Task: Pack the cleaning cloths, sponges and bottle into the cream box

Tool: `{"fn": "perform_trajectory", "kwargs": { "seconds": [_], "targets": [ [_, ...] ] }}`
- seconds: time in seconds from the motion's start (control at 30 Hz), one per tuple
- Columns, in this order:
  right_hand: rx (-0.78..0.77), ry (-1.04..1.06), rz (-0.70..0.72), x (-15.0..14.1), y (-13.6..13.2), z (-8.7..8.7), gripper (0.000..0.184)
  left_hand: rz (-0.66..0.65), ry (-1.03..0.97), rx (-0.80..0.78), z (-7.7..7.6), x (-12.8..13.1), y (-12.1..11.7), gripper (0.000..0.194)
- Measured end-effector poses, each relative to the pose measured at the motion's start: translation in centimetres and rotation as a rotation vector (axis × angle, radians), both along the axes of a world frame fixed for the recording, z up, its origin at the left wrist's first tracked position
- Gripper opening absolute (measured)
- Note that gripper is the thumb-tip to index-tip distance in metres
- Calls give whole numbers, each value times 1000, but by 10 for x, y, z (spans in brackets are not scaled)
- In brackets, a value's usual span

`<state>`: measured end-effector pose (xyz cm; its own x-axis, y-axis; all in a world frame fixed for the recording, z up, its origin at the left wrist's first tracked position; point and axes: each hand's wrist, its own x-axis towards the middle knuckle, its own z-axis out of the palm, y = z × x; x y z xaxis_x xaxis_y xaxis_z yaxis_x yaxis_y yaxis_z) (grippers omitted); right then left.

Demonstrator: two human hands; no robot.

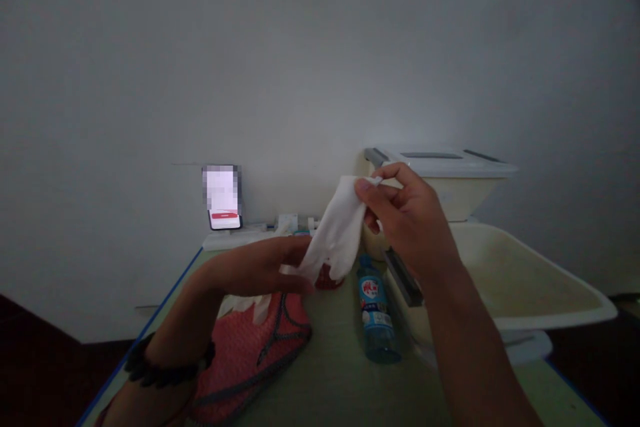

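A thin white glove [336,227] hangs in front of me, its limp fingers pointing down. My right hand [407,217] is closed on the cuff at the top, pinching the edge between thumb and fingers. On the other side, my left hand [280,263] grips the lower left part of the glove; some of its fingertips are hidden behind the material. Below my left forearm lies a pink-red mesh cloth item [250,347] with dark trim, and pale glove-like pieces [257,307] rest at its upper edge. A blue bottle [377,320] with a printed label lies below my right hand.
A lit phone [223,197] leans against the wall at the back left. To the right sit a cream basin [530,267] and a lidded cream container [460,180]. A dark red object [330,278] shows partly behind the glove. The green tabletop [330,373] has blue edges.
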<state>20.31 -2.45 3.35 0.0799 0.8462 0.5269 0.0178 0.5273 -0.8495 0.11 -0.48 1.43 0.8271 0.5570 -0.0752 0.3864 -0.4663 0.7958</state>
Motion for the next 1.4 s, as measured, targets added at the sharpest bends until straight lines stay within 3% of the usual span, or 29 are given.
{"fn": "perform_trajectory", "kwargs": {
  "seconds": [0.2, 0.37, 0.57, 0.93, 1.07, 1.4],
  "targets": [
    [-60, -57, 147, -15, -6, -4, 22, 193, -81, 50, 0, 12, -6, 44],
    [-39, -70, 56, -15, -3, -6, 26, 354, -320, 80, -5, 27, -6, 55],
    [8, -118, -45, -10, 1, -6, 25, 346, -362, 0, -7, 28, -3, 44],
    [-11, -81, -20, -9, 1, -6, 27, 272, -338, -54, -2, 22, -6, 28],
    [-19, -42, 1, -9, 0, -5, 26, 253, -354, -68, -3, 20, -4, 31],
    [-16, 3, -57, -2, -1, 2, 24, 342, -418, -162, 2, 8, -1, 19]
  ]
}}
